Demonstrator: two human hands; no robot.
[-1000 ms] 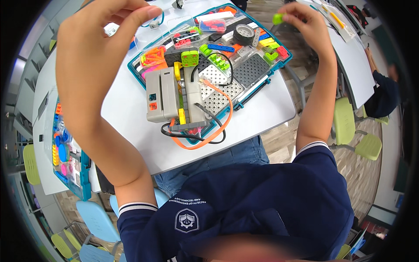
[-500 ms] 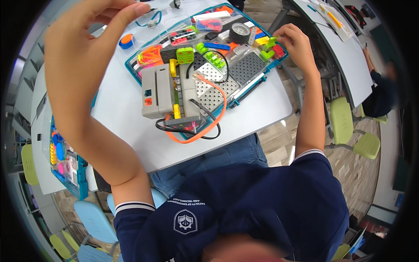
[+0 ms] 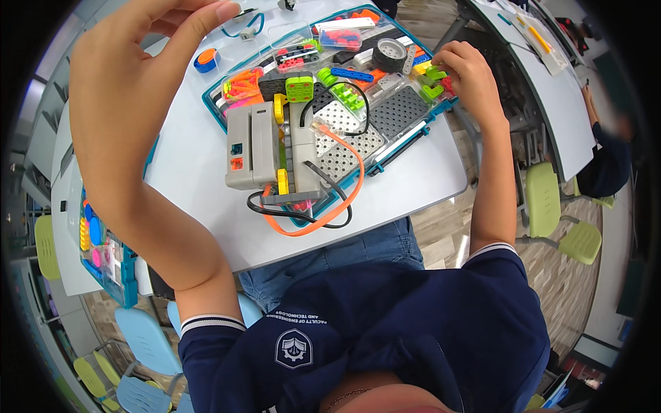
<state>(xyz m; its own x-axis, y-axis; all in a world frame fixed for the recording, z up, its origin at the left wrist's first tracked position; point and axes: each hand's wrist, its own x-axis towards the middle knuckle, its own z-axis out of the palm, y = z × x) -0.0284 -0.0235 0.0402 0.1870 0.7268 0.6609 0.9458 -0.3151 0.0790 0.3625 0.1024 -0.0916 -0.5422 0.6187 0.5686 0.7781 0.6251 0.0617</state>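
My left hand (image 3: 127, 82) is raised at the upper left, thumb and fingers pinched together; a small dark bit shows by the thumb tip, too small to name. My right hand (image 3: 471, 72) reaches into the right end of a teal-rimmed parts tray (image 3: 374, 167), its fingers curled down among green building pieces (image 3: 432, 84). Whatever those fingertips grip is hidden. Over the tray's near left side stands a grey block-shaped model (image 3: 253, 148) with yellow pieces and a green-faced block (image 3: 299, 89) on top. An orange cable (image 3: 359, 175) and black cables (image 3: 337, 184) loop from it.
A black wheel (image 3: 390, 55), blue beam (image 3: 352, 73) and grey perforated plates (image 3: 394, 110) lie in the tray. An orange-and-blue roll (image 3: 205, 60) sits to its left. Another parts tray (image 3: 127, 275) is at the left. Green chairs (image 3: 542, 199) and a person (image 3: 606, 158) are at the right.
The whole view has shifted slightly, with the tray and model appearing a little lower and to the right. Both hands keep nearly the same pose, the right still at the tray's right end.
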